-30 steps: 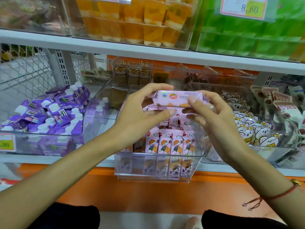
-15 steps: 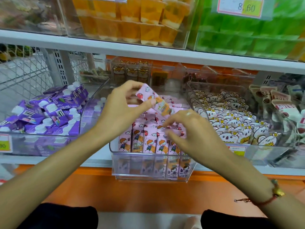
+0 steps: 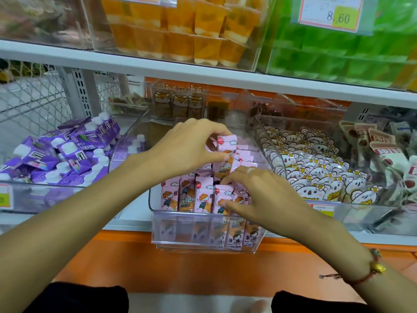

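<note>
A clear plastic bin on the shelf holds several upright pink snack packets printed with cartoon children. My left hand pinches one pink packet between thumb and fingers, holding it upright just above the second row. My right hand reaches into the right side of the bin, its fingers spread among the packets and its thumb pressing on a front-row packet. Whether that hand grips any packet is hidden by its own fingers.
A bin of purple cartons with white caps stands to the left, a bin of koala-print packets to the right. Above, a white shelf edge carries orange jelly cups and green packs. An orange panel lies below.
The pink packet, held flat by both hands a second ago, has been turned upright and lowered toward the bin by my left hand. My right hand let go and dropped among the packets.
</note>
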{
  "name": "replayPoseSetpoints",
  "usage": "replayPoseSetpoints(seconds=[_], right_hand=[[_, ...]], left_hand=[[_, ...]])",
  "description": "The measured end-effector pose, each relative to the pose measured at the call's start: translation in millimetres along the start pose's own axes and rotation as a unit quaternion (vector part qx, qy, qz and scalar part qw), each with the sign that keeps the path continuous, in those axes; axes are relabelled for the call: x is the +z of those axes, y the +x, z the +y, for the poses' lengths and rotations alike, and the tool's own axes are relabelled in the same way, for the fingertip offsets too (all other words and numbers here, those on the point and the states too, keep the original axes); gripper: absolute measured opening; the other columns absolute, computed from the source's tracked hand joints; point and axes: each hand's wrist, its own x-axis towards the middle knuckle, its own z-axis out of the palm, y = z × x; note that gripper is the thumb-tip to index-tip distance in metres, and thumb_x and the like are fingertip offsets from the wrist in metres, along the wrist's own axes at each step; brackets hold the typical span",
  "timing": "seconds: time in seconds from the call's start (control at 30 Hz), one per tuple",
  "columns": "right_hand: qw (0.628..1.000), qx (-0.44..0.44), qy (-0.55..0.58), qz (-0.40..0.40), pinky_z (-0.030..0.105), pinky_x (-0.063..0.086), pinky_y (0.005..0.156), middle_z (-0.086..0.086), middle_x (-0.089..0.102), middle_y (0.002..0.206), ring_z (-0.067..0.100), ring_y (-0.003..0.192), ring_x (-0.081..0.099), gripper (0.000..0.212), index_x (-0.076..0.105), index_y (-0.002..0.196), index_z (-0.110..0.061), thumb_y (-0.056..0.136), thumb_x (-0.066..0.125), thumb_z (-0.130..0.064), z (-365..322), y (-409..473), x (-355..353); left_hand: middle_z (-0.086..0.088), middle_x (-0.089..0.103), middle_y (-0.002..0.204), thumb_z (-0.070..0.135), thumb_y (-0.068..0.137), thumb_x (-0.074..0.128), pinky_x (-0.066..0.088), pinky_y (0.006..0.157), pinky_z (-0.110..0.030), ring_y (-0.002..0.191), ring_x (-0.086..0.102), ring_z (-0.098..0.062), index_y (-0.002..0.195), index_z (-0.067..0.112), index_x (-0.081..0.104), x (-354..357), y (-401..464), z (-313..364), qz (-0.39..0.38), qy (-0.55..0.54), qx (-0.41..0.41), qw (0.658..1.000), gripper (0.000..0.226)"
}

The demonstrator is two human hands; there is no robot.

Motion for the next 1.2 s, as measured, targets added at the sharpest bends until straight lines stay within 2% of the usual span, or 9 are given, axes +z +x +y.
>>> replayPoseSetpoints(seconds=[0.23,0.33,0.43,0.53,0.67,0.8,0.93,1.07,1.2], right_hand=[[1.000,0.002,-0.014,-0.004,0.028,0.034,0.071,-0.012,0.057,0.126,0.017,0.108,0.055,0.046,0.049,0.129,-0.035,0.089,0.050,-0.057,1,-1,1],[1.000,0.002,-0.012,0.000,0.029,0.036,0.072,-0.011,0.057,0.124,0.016,0.109,0.055,0.046,0.051,0.127,-0.032,0.088,0.052,-0.057,1,-1,3],[1.000,0.001,-0.011,0.011,0.026,0.030,0.067,-0.012,0.057,0.119,0.013,0.107,0.053,0.045,0.054,0.124,-0.032,0.087,0.054,-0.056,1,-1,2],[1.000,0.004,-0.005,0.007,0.028,0.035,0.070,-0.012,0.056,0.115,0.014,0.106,0.052,0.041,0.056,0.119,-0.032,0.085,0.055,-0.056,1,0,2],[1.000,0.000,-0.017,0.003,0.027,0.024,0.068,-0.012,0.053,0.114,0.013,0.106,0.048,0.038,0.055,0.117,-0.030,0.088,0.053,-0.054,0,1,2],[1.000,-0.004,0.006,0.008,0.025,0.027,0.074,-0.013,0.050,0.122,0.011,0.111,0.044,0.031,0.057,0.115,-0.029,0.091,0.054,-0.048,0,1,0],[0.998,-0.010,0.058,0.026,0.027,0.027,0.069,-0.013,0.054,0.109,0.009,0.099,0.045,0.015,0.061,0.100,-0.029,0.092,0.056,-0.041,0,1,-3],[0.983,0.019,0.166,0.073,0.033,0.042,0.074,-0.010,0.059,0.095,0.010,0.090,0.053,0.005,0.059,0.088,-0.028,0.091,0.059,-0.032,-4,2,-3],[0.914,0.083,0.353,0.185,0.032,0.050,0.070,-0.009,0.062,0.086,0.010,0.079,0.059,0.005,0.059,0.088,-0.019,0.093,0.058,-0.018,-6,6,-9]], left_hand=[[0.001,0.064,0.121,0.038,0.080,0.074,0.038,0.079,-0.026,0.106,0.060,-0.015,0.119,0.020,0.065,-1,30,2,-0.129,0.090,-0.005,0.987,0.044],[0.003,0.065,0.115,0.039,0.078,0.076,0.045,0.081,-0.026,0.099,0.063,-0.012,0.120,0.022,0.062,13,24,-11,-0.106,0.057,-0.020,0.993,0.047],[0.014,0.064,0.107,0.047,0.074,0.076,0.040,0.067,-0.026,0.091,0.059,-0.006,0.110,0.032,0.064,22,16,-22,-0.056,0.061,-0.005,0.997,0.041],[0.019,0.062,0.096,0.050,0.081,0.067,0.040,0.064,-0.026,0.088,0.057,-0.007,0.103,0.036,0.067,26,11,-29,-0.092,0.080,0.025,0.992,0.026],[0.003,0.065,0.084,0.039,0.099,0.043,0.046,0.075,-0.037,0.087,0.053,-0.019,0.097,0.026,0.069,32,5,-30,-0.186,0.111,0.036,0.976,0.029],[0.007,0.065,0.114,0.032,0.101,0.041,0.044,0.089,-0.037,0.110,0.050,-0.018,0.119,0.031,0.062,30,-2,-24,-0.093,0.143,0.026,0.985,0.028],[0.016,0.059,0.124,0.027,0.098,0.047,0.042,0.087,-0.030,0.110,0.050,-0.005,0.119,0.036,0.060,27,-21,-20,0.041,0.025,-0.017,0.999,0.026],[0.027,0.058,0.117,0.049,0.089,0.056,0.046,0.093,-0.026,0.102,0.054,0.012,0.118,0.038,0.058,34,-38,-13,-0.002,-0.169,-0.046,0.985,0.032],[0.026,0.059,0.114,0.063,0.070,0.065,0.049,0.088,-0.019,0.103,0.057,0.007,0.118,0.040,0.054,41,-44,-7,0.016,-0.220,-0.039,0.975,0.054]])
